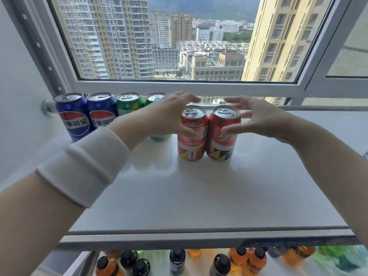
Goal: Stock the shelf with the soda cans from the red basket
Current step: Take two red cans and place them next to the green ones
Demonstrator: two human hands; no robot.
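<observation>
Red cans (191, 145) upright on shelf (199, 196) between spread left hand (169, 116), right hand (256, 121)

Four cans (101, 114) stand side by side on the shelf (199, 196) at the left, two more cans (219, 144) just right of them, the window (179, 36) behind, bottles (177, 261) below.

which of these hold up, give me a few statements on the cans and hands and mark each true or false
1. Two blue cans stand at the row's left end. True.
2. The red cans lie on their sides. False: both stand upright, side by side.
3. Both hands are clenched into fists. False: the left hand and right hand have spread fingers and hold nothing.
4. Black-capped bottles stand below the shelf. True.
</observation>
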